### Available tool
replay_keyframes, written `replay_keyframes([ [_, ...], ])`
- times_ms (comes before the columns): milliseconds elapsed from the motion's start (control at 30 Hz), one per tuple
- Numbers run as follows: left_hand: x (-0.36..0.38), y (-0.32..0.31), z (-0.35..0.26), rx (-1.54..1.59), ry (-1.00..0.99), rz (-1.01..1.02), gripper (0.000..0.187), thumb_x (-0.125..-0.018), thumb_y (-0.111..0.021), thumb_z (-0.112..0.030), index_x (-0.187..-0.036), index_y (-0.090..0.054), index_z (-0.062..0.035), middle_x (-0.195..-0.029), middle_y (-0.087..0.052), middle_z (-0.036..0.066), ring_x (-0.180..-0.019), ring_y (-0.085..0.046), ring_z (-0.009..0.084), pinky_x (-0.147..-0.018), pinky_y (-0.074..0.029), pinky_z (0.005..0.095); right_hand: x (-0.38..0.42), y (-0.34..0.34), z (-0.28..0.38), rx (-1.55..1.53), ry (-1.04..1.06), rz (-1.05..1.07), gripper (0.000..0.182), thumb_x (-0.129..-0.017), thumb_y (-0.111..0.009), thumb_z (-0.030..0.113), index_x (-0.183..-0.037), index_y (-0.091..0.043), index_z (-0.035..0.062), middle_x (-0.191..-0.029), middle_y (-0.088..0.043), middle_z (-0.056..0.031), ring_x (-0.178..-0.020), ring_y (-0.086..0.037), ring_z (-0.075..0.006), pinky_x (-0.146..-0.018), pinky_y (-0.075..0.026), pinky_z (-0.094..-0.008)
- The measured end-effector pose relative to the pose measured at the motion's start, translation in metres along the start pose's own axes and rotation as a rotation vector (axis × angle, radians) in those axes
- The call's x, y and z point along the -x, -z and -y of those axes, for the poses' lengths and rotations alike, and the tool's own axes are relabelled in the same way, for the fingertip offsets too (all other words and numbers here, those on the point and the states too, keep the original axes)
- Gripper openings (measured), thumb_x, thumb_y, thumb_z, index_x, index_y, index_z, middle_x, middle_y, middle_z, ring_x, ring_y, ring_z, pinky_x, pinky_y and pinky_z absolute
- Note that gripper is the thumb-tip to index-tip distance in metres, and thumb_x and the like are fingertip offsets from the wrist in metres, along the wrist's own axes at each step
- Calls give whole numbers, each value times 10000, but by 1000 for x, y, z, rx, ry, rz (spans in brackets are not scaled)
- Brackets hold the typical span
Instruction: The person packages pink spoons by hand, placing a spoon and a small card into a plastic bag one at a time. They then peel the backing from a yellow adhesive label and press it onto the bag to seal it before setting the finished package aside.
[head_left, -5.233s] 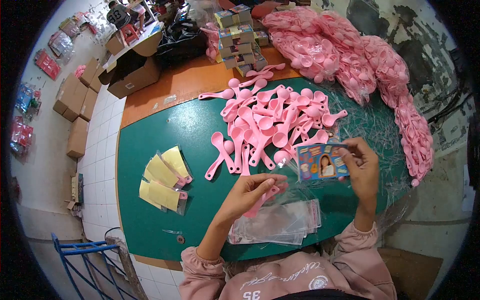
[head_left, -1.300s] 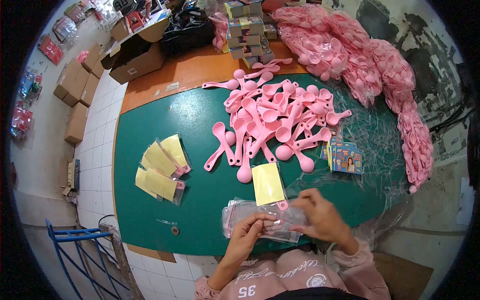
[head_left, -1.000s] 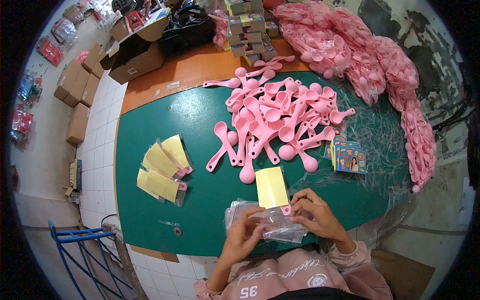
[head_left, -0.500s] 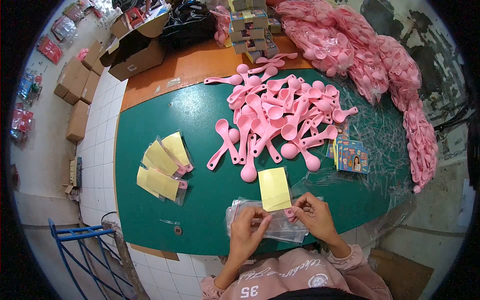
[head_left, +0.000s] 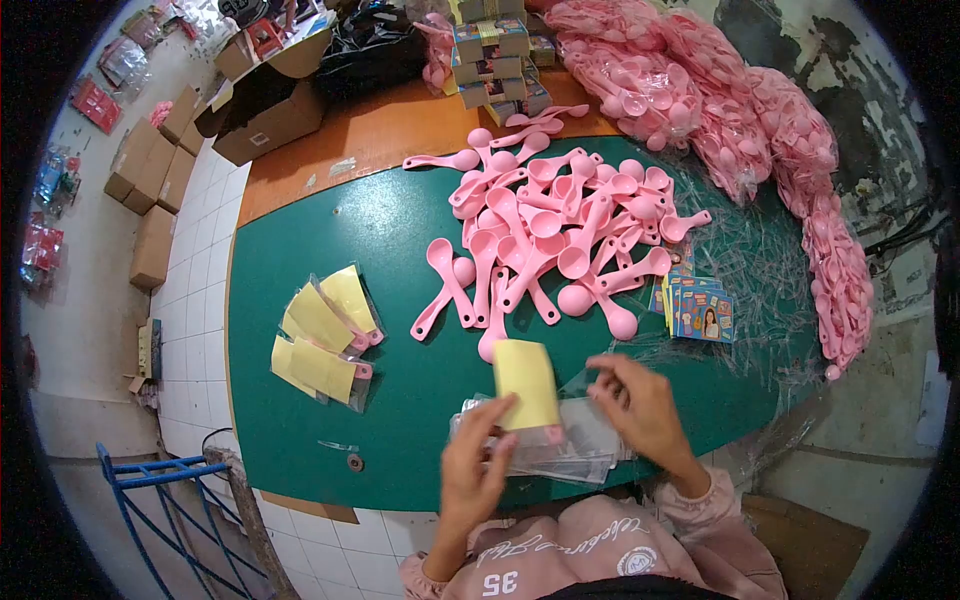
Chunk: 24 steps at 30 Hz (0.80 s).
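A clear packet with a yellow card (head_left: 526,384) and a pink handle end at its bottom is pinched at its left edge by my left hand (head_left: 478,460). My right hand (head_left: 640,408) is to the right of the packet, off it, with fingers curled and apart near a clear film. Under both hands lies a stack of clear plastic bags (head_left: 575,452). Beyond them spreads a heap of pink spoons (head_left: 545,225). Several finished-looking packets with yellow cards (head_left: 320,320) lie on the green table (head_left: 300,230) at the left.
Printed cards (head_left: 702,310) lie right of the spoons, beside loose clear wrappers (head_left: 745,260). Bundled card stacks (head_left: 490,65) stand at the back. Bags of pink spoons (head_left: 730,130) line the back right. An open cardboard box (head_left: 268,120) sits back left; a small round object (head_left: 355,463) lies front left.
The yellow-card packet has shifted left with my left hand and blurs slightly. My right hand has let go of its lower right corner and moved up and right.
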<state>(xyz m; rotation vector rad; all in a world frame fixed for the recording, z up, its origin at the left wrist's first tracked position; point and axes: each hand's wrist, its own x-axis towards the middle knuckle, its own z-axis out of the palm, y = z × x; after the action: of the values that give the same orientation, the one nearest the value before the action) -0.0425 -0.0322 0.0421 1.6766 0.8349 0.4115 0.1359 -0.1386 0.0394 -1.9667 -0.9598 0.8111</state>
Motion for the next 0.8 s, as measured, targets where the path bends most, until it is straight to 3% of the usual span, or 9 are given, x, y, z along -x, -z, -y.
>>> replay_keyframes([
  [100, -5, 33, -1, -217, -135, -356, 381, -774, -549, 24, -1152, -515, -21, -1111, -533, 120, -1007, -508, 223, -863, -405, 341, -33, 6, -12, 362, 208, -269, 271, -746, -614, 79, -985, -518, -5, -817, -547, -125, -758, -546, -254, -676, -448, -355],
  [133, -10, 37, -2, -217, -139, -355, 381, -774, -549, 24, -1152, -515, -21, -1111, -533, 120, -1007, -508, 223, -863, -405, 341, -46, 6, -17, 523, 297, -395, 272, -734, -626, 96, -966, -522, 1, -821, -533, -126, -798, -517, -273, -712, -433, -374],
  [233, -26, 40, -4, -696, -271, -767, 331, -770, -572, -19, -1099, -541, -28, -1087, -540, 148, -994, -526, 278, -842, -423, 359, -70, 0, -21, 649, 329, -480, 241, -718, -628, 88, -923, -524, 14, -830, -536, -122, -825, -503, -287, -724, -425, -388],
  [300, -30, 22, -6, -556, -324, -82, 287, -773, -604, -102, -1045, -547, -29, -1058, -522, 171, -954, -535, 333, -814, -438, 382, -80, -5, -27, 695, 322, -474, 226, -713, -616, 67, -914, -524, 18, -829, -538, -122, -821, -504, -290, -722, -426, -388],
  [367, -35, -21, -3, -539, -304, 126, 318, -748, -648, -177, -1007, -540, -27, -998, -517, 164, -901, -541, 337, -767, -450, 387, -81, -3, -28, 748, 316, -471, 214, -707, -604, 47, -904, -523, 22, -829, -539, -122, -817, -506, -293, -720, -427, -389],
  [467, -49, -55, 4, -646, -378, 164, 379, -709, -686, -219, -1002, -538, -29, -972, -522, 134, -851, -556, 309, -686, -463, 374, -79, 3, -26, 773, 273, -430, 281, -715, -610, 46, -982, -530, 5, -869, -540, -129, -836, -509, -293, -703, -425, -383],
  [567, -63, -58, 15, -607, -455, 214, 335, -715, -657, -125, -989, -513, 3, -871, -548, 146, -793, -566, 294, -657, -454, 358, -73, 14, -20, 474, 241, -373, 244, -705, -589, 50, -939, -524, 19, -836, -536, -127, -839, -509, -296, -718, -427, -380],
  [633, -73, -45, 18, -175, -352, 413, 293, -711, -681, -98, -960, -544, -26, -784, -567, 104, -675, -581, 234, -581, -460, 307, -70, 21, -12, 461, 288, -345, 266, -701, -598, 61, -953, -524, 15, -867, -530, -130, -855, -506, -302, -727, -426, -384],
  [800, -85, -15, 7, -32, -44, 620, 157, -791, -631, -81, -923, -568, -22, -862, -615, 33, -757, -566, 69, -651, -459, 221, -87, 6, -29, 668, 395, -359, 261, -709, -588, 35, -959, -518, 6, -889, -508, -144, -869, -502, -305, -735, -425, -390],
])
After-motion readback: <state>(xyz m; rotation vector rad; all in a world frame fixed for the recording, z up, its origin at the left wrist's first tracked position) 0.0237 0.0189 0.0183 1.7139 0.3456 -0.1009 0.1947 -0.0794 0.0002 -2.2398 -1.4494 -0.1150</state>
